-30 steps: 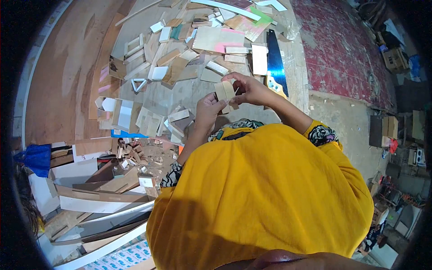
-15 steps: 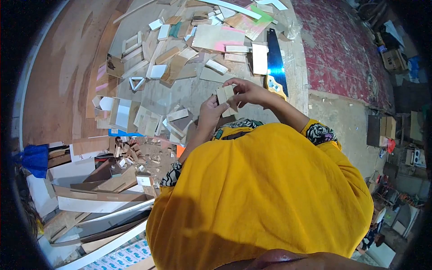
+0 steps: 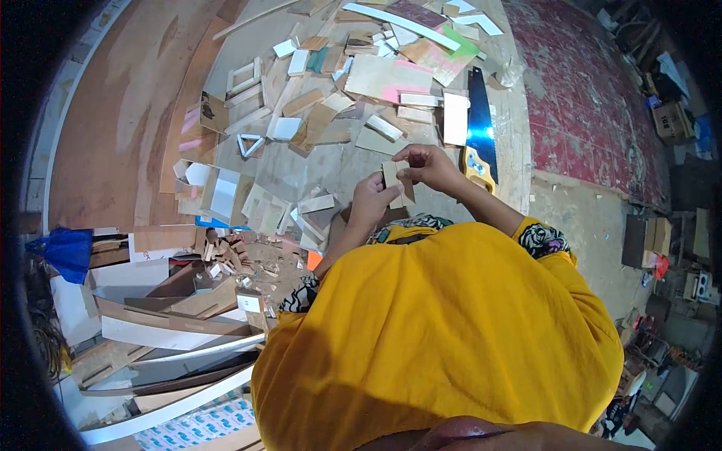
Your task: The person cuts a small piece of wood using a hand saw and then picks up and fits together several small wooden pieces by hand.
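Observation:
Close to my body, over the near edge of the worktable, both hands hold a small assembly of pale wood pieces [image 3: 396,180]. My left hand [image 3: 371,199] grips its left and lower side, thumb on the face. My right hand [image 3: 430,167] pinches its upper right part between thumb and fingers. How the pieces are joined is too small to tell. A handsaw [image 3: 481,124] with a yellow handle lies just right of my right hand. Beyond my hands are a light wood block [image 3: 386,128] and a white rectangular board [image 3: 455,119].
Wood scraps and a pink-stained board [image 3: 387,77] cover the worktable [image 3: 331,159]. A white triangular frame [image 3: 250,144] and an open box-like piece [image 3: 223,193] lie on the left. Stacked offcuts [image 3: 173,323] fill the lower left. A red-tiled floor [image 3: 583,113] lies right.
The whole view has shifted, so the table and hands appear farther right and lower. Both hands keep hold of the wood pieces, with my right fingers slightly repositioned along the upper edge.

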A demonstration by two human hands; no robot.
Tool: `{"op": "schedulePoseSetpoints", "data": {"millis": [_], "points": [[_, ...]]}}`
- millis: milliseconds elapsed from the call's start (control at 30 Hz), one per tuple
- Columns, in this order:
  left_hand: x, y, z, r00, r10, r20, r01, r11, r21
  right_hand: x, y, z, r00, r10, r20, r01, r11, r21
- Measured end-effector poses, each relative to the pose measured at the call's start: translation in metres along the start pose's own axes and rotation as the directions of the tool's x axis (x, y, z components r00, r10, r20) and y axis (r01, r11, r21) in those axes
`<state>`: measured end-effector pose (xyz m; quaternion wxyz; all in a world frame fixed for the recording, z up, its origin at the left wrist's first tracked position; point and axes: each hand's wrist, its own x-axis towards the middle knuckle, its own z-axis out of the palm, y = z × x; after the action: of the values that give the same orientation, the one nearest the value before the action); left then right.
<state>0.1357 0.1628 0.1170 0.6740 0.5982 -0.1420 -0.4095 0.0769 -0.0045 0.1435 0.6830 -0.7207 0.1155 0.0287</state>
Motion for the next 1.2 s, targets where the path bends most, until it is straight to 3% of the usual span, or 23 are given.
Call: {"op": "schedulePoseSetpoints", "data": {"millis": [167,267,333,433,567,633,667,700,767,833,867,967,1133,1200], "points": [[0.005,0.001,-0.005,1.000,-0.013,0.001,0.013,1.000,0.012,0.009,-0.009,-0.001,0.999,-0.033,0.027,0.035,0.998,-0.057],[0.005,0.015,-0.001,1.000,-0.021,0.003,0.021,0.996,-0.090,0.015,-0.010,-0.007,0.998,-0.013,0.069,0.008,0.997,0.078],[0.006,0.027,0.000,0.997,0.074,-0.014,-0.075,0.990,-0.119,0.013,-0.017,-0.009,0.997,-0.005,0.073,-0.013,0.971,0.240],[0.007,0.038,0.000,0.994,0.108,-0.028,-0.108,0.994,-0.016,0.017,-0.018,-0.013,0.990,-0.090,0.109,0.072,0.985,0.157],[0.020,0.028,-0.008,0.997,0.079,0.016,-0.078,0.994,-0.077,0.025,-0.011,-0.016,0.996,-0.057,0.073,0.048,0.992,0.118],[0.028,0.022,-0.012,1.000,0.017,-0.025,-0.021,0.981,-0.192,0.047,0.010,-0.037,0.997,-0.018,-0.078,0.025,0.995,0.095],[0.030,0.021,-0.013,1.000,0.016,-0.024,-0.020,0.980,-0.196,0.063,0.022,-0.051,0.961,-0.115,-0.252,0.054,0.970,-0.237],[0.031,0.020,-0.015,0.999,0.027,-0.043,-0.036,0.974,-0.222,0.079,0.041,-0.068,0.865,-0.362,-0.348,0.083,0.787,-0.612],[0.034,0.017,-0.020,0.997,0.039,-0.061,-0.053,0.968,-0.244,0.096,0.056,-0.090,0.914,-0.264,-0.306,-0.079,0.625,-0.777],[0.037,0.014,-0.026,0.992,0.058,-0.110,-0.082,0.971,-0.226,0.105,0.064,-0.086,0.914,-0.313,-0.258,-0.070,0.506,-0.860],[0.038,0.012,-0.028,0.992,0.062,-0.110,-0.085,0.971,-0.224,0.112,0.069,-0.081,0.943,-0.209,-0.260,-0.135,0.475,-0.870],[0.038,0.008,-0.032,0.989,0.039,-0.145,-0.079,0.955,-0.285,0.119,0.081,-0.072,0.950,-0.212,-0.230,-0.139,0.373,-0.917],[0.035,0.000,-0.040,0.978,-0.089,-0.189,0.035,0.963,-0.269,0.115,0.087,-0.083,0.969,-0.183,-0.166,-0.095,0.343,-0.934],[0.035,-0.001,-0.039,0.974,-0.122,-0.190,0.066,0.958,-0.281,0.113,0.096,-0.087,0.922,-0.360,-0.144,-0.005,0.361,-0.933]]}}
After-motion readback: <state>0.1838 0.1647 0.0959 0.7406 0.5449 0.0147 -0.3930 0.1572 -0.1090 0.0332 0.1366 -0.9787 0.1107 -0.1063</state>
